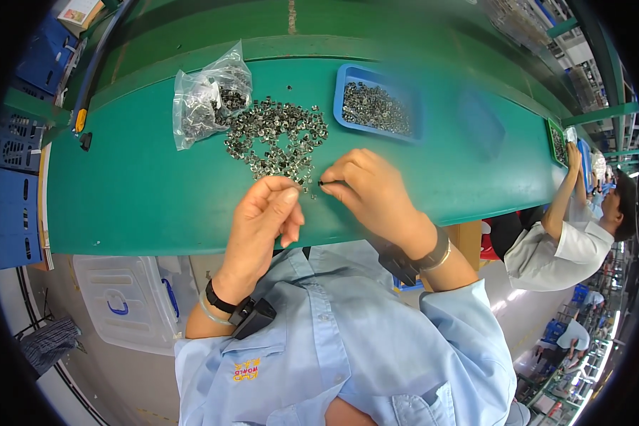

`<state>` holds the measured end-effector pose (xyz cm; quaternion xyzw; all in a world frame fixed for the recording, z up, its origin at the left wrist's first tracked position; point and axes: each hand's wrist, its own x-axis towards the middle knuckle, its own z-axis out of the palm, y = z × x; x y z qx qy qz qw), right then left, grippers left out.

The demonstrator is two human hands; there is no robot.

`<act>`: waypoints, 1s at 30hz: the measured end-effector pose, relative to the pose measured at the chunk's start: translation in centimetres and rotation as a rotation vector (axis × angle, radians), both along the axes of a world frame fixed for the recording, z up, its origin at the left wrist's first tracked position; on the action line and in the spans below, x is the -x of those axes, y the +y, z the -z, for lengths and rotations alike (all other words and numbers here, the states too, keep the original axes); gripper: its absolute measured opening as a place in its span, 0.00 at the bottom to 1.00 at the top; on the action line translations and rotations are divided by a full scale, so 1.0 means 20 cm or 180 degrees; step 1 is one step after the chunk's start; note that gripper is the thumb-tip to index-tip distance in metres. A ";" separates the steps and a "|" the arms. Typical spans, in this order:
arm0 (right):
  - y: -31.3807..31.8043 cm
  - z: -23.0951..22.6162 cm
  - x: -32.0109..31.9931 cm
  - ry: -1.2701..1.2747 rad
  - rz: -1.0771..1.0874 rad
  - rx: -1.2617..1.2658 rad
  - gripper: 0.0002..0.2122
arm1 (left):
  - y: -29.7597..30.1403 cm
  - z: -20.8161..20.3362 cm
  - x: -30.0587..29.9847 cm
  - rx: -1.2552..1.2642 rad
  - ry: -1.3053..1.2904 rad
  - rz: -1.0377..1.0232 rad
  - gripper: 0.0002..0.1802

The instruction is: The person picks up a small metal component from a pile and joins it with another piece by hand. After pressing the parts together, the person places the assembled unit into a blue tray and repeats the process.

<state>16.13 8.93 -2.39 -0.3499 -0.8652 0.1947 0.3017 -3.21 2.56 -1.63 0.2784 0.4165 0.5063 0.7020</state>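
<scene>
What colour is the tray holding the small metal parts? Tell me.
Blue: the tray shows best in the head view, on the green table.

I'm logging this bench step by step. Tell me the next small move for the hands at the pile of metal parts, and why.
Probably the right hand carries the small dark part pinched at its fingertips over to the blue tray, which already holds sorted metal parts. The left hand hovers curled by the loose pile on the green table, placed to pick another.
</scene>
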 end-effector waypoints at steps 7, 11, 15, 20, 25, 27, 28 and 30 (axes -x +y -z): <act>-0.11 -0.15 -0.01 0.0230 -0.0098 -0.0207 0.11 | -0.02 -0.05 -0.09 0.0085 0.0029 0.0343 0.10; -0.15 -0.15 -0.05 0.0535 -0.0073 -0.0134 0.11 | -0.04 -0.06 -0.13 0.0055 -0.0220 0.0428 0.11; -0.20 -0.15 -0.09 0.0665 0.0028 -0.0013 0.12 | -0.08 -0.07 -0.17 0.0073 -0.0352 0.0460 0.12; -0.25 -0.18 -0.12 0.0630 0.0135 -0.0124 0.12 | -0.12 -0.08 -0.21 0.0065 -0.0370 0.0449 0.12; -0.28 -0.16 -0.13 0.0670 0.0162 -0.0191 0.11 | -0.14 -0.09 -0.22 0.0027 -0.0292 0.0400 0.12; -0.28 -0.15 -0.13 0.0655 0.0159 -0.0270 0.11 | -0.15 -0.10 -0.22 0.0012 -0.0264 0.0378 0.12; -0.28 -0.15 -0.13 0.0656 0.0160 -0.0272 0.11 | -0.15 -0.10 -0.23 0.0004 -0.0264 0.0341 0.12; -0.28 -0.15 -0.13 0.0689 0.0145 -0.0295 0.11 | -0.15 -0.11 -0.23 -0.0007 -0.0264 0.0266 0.11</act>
